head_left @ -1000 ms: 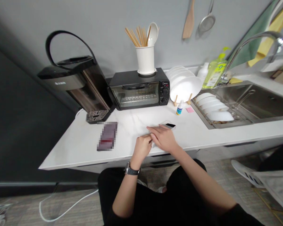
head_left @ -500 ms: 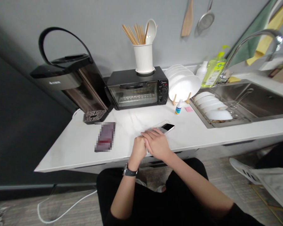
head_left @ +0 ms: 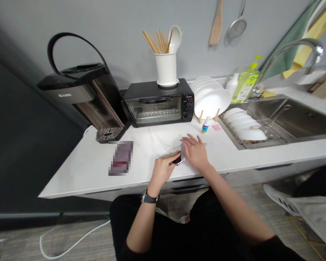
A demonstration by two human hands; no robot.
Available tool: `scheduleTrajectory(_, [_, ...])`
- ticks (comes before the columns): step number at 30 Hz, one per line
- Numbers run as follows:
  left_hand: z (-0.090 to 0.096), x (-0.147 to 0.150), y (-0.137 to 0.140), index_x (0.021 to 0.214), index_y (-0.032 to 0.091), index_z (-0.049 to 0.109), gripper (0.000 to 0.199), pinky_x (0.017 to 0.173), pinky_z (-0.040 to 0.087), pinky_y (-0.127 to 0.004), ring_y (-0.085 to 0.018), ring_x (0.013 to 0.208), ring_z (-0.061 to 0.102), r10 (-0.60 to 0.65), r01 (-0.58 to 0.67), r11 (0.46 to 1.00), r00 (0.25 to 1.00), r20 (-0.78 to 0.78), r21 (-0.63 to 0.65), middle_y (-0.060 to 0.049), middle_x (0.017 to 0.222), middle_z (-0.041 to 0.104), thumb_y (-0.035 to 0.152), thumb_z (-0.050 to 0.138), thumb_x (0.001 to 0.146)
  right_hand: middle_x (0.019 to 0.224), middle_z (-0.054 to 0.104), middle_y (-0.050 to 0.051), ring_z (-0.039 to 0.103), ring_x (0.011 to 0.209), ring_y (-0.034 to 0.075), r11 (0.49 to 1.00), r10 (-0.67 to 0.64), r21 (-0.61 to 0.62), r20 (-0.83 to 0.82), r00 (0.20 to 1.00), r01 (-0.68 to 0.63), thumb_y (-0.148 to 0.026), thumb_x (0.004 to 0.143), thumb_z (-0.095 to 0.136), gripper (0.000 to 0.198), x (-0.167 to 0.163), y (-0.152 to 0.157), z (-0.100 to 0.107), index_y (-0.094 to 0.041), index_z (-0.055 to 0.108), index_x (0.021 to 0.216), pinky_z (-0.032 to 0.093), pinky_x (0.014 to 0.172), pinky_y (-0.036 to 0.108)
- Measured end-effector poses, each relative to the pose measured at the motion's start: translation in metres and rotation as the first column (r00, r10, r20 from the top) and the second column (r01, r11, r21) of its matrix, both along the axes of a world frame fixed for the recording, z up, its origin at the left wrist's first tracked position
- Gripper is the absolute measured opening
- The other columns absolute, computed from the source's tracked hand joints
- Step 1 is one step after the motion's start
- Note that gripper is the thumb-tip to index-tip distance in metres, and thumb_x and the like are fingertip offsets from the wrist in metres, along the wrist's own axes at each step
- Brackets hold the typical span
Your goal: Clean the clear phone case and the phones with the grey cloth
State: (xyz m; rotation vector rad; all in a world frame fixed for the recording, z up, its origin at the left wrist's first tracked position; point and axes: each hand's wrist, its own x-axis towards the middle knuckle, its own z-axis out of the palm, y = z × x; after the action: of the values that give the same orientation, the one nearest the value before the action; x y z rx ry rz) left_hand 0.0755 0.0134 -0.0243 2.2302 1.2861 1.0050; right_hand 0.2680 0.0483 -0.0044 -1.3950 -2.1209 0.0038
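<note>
My left hand (head_left: 162, 169), with a black-strapped watch at its wrist, is closed on the near left end of a smartphone (head_left: 177, 160) at the counter's front. Only a dark corner with a pale edge shows of the phone. Just right of it, my right hand (head_left: 196, 154) has its fingers stretched out and slightly apart. Under and beside that hand lies a thin, pale grey, see-through piece (head_left: 182, 151), whose kind I cannot tell. Beyond my right hand stand a small white spray bottle (head_left: 205, 125) with a blue label and a pink sticky note (head_left: 217, 127).
A pixelated dark purple item (head_left: 121, 158) lies at left on the white counter (head_left: 78, 174). Behind are a water dispenser (head_left: 84, 98), a toaster oven (head_left: 157, 105) and a plate rack (head_left: 212, 103). Bowls (head_left: 244, 125) sit in the sink (head_left: 301, 123). Another person's shoe (head_left: 279, 199) shows at lower right.
My hands, clasped together before, have come apart. The right hand has moved right and forward, with its fingers opening. The phone now shows between the hands instead of beyond the right one.
</note>
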Motion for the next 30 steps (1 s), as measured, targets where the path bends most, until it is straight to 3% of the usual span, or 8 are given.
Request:
scheduleTrajectory(5, [-0.007,-0.005,0.002,0.075,0.014,0.075,0.026,0.071,0.060,-0.033,-0.027,0.076,0.077,0.072,-0.066,0.997,0.987,-0.145,0.044,-0.011,0.079,0.079,-0.005,0.057,0.077,0.123,0.077,0.012,0.069,0.119,0.024,0.963,0.266,0.038,0.035,0.963,-0.267,-0.030,0.108,0.044,0.036,-0.047,-0.035,0.000,-0.016,0.068,0.131,0.034,0.121,0.046])
scheduleTrajectory(9, [-0.004,-0.003,0.001,0.093,0.019,0.080,0.033,0.084,0.062,-0.032,-0.024,0.091,0.079,0.045,-0.042,0.999,0.992,-0.119,0.033,-0.007,0.096,0.083,-0.003,0.056,0.083,0.116,0.079,0.012,0.073,0.108,0.025,0.978,0.207,-0.027,0.077,0.975,-0.205,-0.044,0.108,0.047,0.045,-0.023,-0.017,0.002,-0.016,0.063,0.140,0.041,0.115,0.043])
scheduleTrajectory(12, [0.001,0.000,0.000,0.119,0.026,0.079,0.049,0.107,0.057,-0.035,-0.021,0.117,0.074,-0.001,0.001,1.000,1.000,-0.007,-0.015,-0.002,0.127,0.077,-0.002,0.055,0.087,0.119,0.079,0.009,0.073,0.108,0.024,0.994,0.056,-0.095,0.030,0.998,-0.053,-0.038,0.111,0.039,0.041,0.014,0.009,0.000,-0.020,0.070,0.130,0.046,0.109,0.039])
scheduleTrajectory(15, [0.004,0.002,-0.001,0.131,0.029,0.074,0.056,0.114,0.053,-0.038,-0.020,0.126,0.069,-0.023,0.027,0.998,0.998,0.059,-0.057,0.000,0.136,0.071,-0.001,0.054,0.088,0.124,0.077,0.009,0.072,0.114,0.025,0.989,-0.078,-0.133,-0.059,0.995,0.070,-0.033,0.112,0.030,0.046,0.034,0.022,-0.003,-0.019,0.072,0.125,0.049,0.108,0.041])
scheduleTrajectory(20, [0.003,0.001,0.000,0.116,0.025,0.080,0.047,0.104,0.059,-0.035,-0.022,0.114,0.076,0.002,-0.002,1.000,1.000,0.001,-0.009,-0.003,0.124,0.078,-0.002,0.055,0.086,0.130,0.075,0.009,0.058,0.137,0.028,0.999,0.015,0.030,-0.069,0.997,-0.013,-0.026,0.109,0.037,0.040,0.001,-0.004,-0.003,-0.019,0.075,0.119,0.029,0.124,0.056])
scheduleTrajectory(25, [-0.006,-0.006,0.003,0.068,0.015,0.074,0.023,0.063,0.057,-0.030,-0.024,0.064,0.074,0.082,-0.078,0.996,0.988,-0.134,0.030,-0.009,0.070,0.077,-0.001,0.061,0.078,0.120,0.078,0.013,0.071,0.113,0.024,0.961,0.275,0.031,0.040,0.961,-0.276,-0.034,0.108,0.048,0.040,-0.048,-0.039,0.002,-0.013,0.066,0.137,0.034,0.123,0.046])
scheduleTrajectory(28, [-0.006,-0.006,0.003,0.072,0.016,0.075,0.025,0.065,0.057,-0.028,-0.022,0.067,0.075,0.070,-0.067,0.997,0.989,-0.134,0.029,-0.008,0.073,0.078,0.000,0.059,0.082,0.115,0.079,0.014,0.073,0.108,0.026,0.962,0.272,-0.011,0.078,0.959,-0.272,-0.049,0.105,0.053,0.055,-0.039,-0.031,0.004,-0.013,0.059,0.146,0.040,0.117,0.045])
scheduleTrajectory(30, [-0.003,-0.003,0.002,0.090,0.019,0.081,0.032,0.079,0.061,-0.030,-0.022,0.086,0.079,0.046,-0.044,0.999,0.994,-0.096,0.020,-0.007,0.094,0.083,0.000,0.056,0.086,0.112,0.080,0.012,0.075,0.105,0.025,0.977,0.212,-0.054,0.074,0.974,-0.208,-0.048,0.107,0.050,0.047,-0.017,-0.014,0.003,-0.016,0.066,0.138,0.041,0.116,0.045])
